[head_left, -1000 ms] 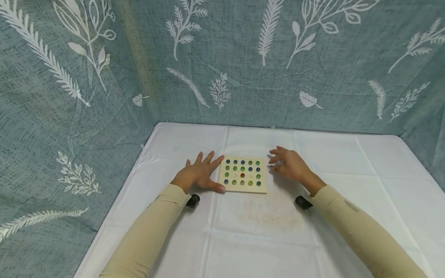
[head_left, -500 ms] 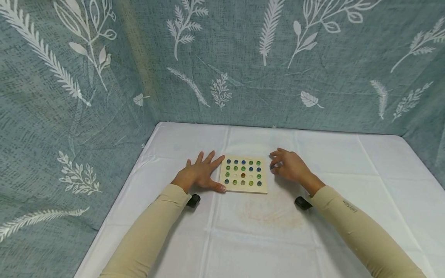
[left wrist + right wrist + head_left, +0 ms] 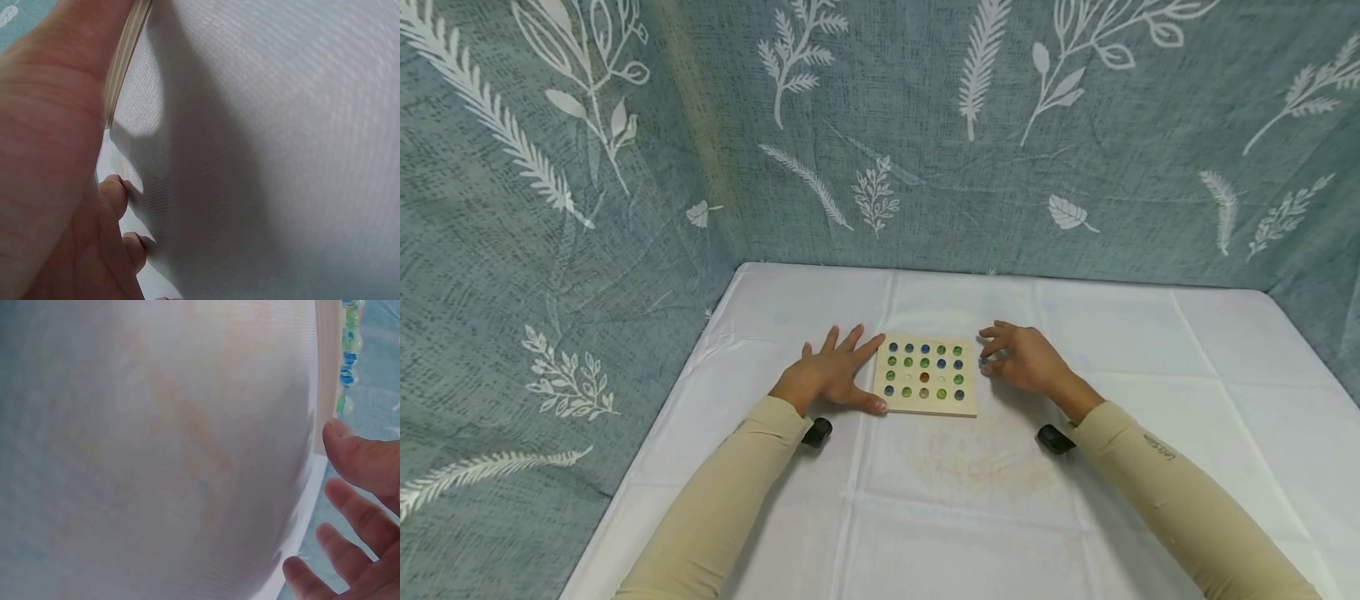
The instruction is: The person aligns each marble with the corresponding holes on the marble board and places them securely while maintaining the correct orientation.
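A pale wooden board (image 3: 932, 406) lies flat on the table in the head view, with rows of green and blue marbles and one reddish-brown marble (image 3: 924, 377) set in its hollows. Two hollows in the third row hold no marble. My left hand (image 3: 829, 375) is spread at the board's left side, thumb and index finger touching its edge. Beyond the right side is my right hand (image 3: 1026, 357), fingers loosely bent and apart. No object shows between its thumb and fingers in the right wrist view; a small dark bluish spot by its fingertips in the head view is too small to identify.
A white cloth (image 3: 940, 517) with fold creases and a faint orange-brown stain covers the table. Blue-grey curtains (image 3: 925, 208) with white leaf prints rise behind and at the left. Black wrist devices (image 3: 1055, 439) sit below the sleeves.
The right hand's fingers and thumb shift very slightly beside the board. The left hand, board and marbles stay in place.
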Demonstrator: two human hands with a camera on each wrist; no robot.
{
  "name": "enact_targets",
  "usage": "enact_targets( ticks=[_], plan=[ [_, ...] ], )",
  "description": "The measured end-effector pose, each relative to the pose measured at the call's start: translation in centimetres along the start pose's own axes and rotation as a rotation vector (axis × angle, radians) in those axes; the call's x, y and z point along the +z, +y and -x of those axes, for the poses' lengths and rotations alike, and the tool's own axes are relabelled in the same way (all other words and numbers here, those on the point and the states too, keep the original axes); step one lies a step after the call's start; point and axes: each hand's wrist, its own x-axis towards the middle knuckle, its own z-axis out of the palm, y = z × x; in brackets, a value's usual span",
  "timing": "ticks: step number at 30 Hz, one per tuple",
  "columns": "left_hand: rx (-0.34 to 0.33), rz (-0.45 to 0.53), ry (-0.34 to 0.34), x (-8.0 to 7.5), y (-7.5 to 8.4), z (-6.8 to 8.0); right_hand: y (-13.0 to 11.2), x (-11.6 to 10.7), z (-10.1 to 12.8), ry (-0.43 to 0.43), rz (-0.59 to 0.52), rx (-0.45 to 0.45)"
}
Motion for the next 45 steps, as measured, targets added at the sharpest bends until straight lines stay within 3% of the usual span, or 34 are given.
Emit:
enact_targets(
  ticks=[8, 20, 45],
  plan=[
    [-0.008, -0.005, -0.005, -0.1, 0.0, 0.0, -0.2, -0.2, 0.1, 0.013, -0.034, -0.039],
    [0.0, 0.006, -0.001, -0.1, 0.2, 0.0, -0.8, -0.5, -0.1, 0.007, -0.088, -0.013],
    [-0.006, 0.001, 0.0, 0.1, -0.1, 0.2, -2.8, 0.3, -0.3, 0.03, -0.236, -0.052]
  ],
)
